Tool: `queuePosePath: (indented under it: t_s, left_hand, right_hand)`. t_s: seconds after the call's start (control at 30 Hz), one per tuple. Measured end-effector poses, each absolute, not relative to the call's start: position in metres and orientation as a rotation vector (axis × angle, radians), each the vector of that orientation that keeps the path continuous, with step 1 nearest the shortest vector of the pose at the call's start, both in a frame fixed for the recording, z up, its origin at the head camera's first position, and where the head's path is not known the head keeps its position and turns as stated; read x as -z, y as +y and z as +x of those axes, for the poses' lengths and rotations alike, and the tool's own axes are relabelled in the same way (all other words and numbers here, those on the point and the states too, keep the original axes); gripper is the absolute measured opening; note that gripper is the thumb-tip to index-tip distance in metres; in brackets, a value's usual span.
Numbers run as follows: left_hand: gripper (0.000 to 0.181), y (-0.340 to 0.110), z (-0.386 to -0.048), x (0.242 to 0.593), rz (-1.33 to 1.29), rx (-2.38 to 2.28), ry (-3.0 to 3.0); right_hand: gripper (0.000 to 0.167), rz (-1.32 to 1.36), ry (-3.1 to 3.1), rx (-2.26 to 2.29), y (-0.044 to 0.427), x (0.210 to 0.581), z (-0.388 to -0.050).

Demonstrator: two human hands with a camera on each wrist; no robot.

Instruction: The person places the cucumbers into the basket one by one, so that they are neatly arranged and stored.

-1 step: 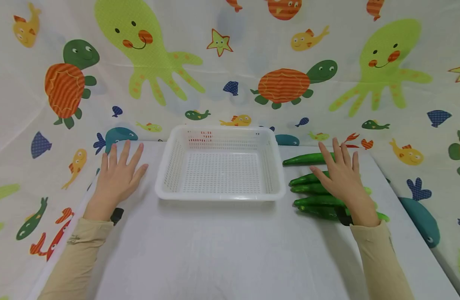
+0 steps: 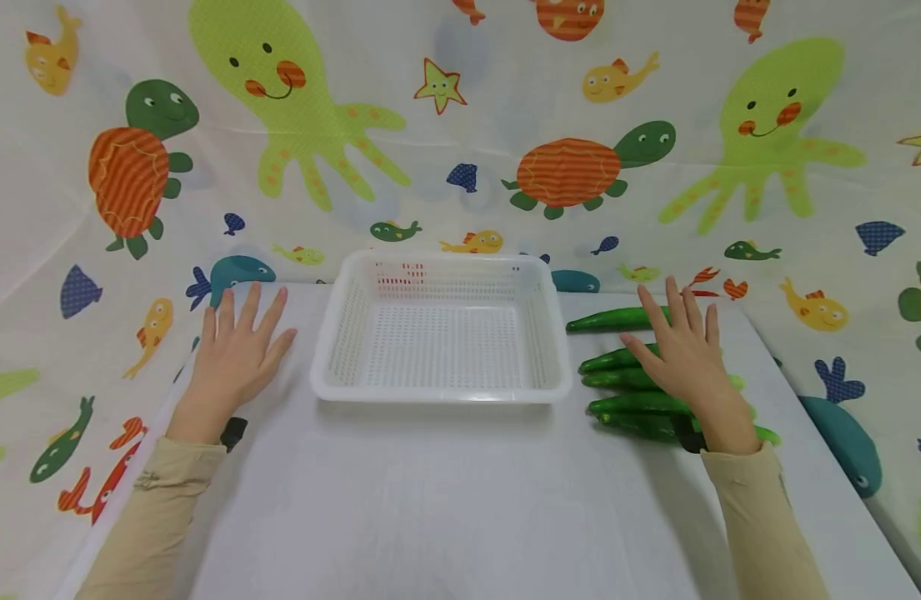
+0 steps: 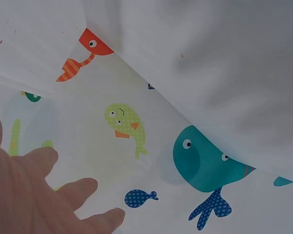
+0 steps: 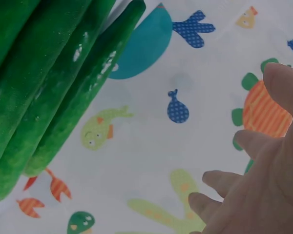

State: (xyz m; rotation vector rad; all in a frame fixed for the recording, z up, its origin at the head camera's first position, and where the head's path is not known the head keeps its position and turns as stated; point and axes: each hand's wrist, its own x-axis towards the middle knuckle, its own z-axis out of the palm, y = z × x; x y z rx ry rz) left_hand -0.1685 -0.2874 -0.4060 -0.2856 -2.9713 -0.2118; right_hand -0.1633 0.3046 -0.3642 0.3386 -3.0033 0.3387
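Observation:
In the head view a white perforated basket (image 2: pixel 441 394) stands between the two hands, with nothing in it. Several long green vegetables, among them the rearmost one (image 2: pixel 608 319), lie side by side to the right of the basket. My left hand (image 2: pixel 231 362) is palm down with fingers spread, left of the basket, holding nothing. My right hand (image 2: pixel 688 354) is spread over the green vegetables and hides parts of them; it grips none. The right wrist view shows several green vegetables (image 4: pixel 53 97) close up, apart from the spread fingers (image 4: pixel 222 183).
A white cloth-covered table (image 2: pixel 445 500) lies under everything. Behind it and at both sides hangs a white sheet (image 2: pixel 490 92) printed with sea animals. Dark wrist straps or devices show at both wrists, below the hands.

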Motion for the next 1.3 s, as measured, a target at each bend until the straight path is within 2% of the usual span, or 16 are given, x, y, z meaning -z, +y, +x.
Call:
queuePosePath:
  t_s: [0.5,0.67,0.97,1.17,1.3]
  left_hand:
    - [0.067,-0.29,-0.171,0.403,-0.279,0.232,-2.987]
    - [0.066,-0.286,-0.168,0.398,-0.305,0.22,-2.971]
    - [0.074,-0.254,-0.151,0.394,-0.424,0.27,-2.892]
    - [0.083,-0.234,-0.145,0.401,-0.479,0.394,-2.88]
    - [0.099,-0.225,-0.142,0.403,-0.482,0.443,-2.921]
  right_hand:
    - [0.078,0.35,-2.977,-0.382,0.306,0.361,-0.162]
    - [0.076,0.428,-2.914,-0.493,0.309,0.355,-0.157]
    - [0.066,0.501,-2.678,-0.806,0.352,0.345,-0.138]
    - [0.058,0.226,-2.748,-0.88,0.392,0.352,-0.113]
    - [0.046,0.044,-2.848,-0.944,0.421,0.365,-0.097]
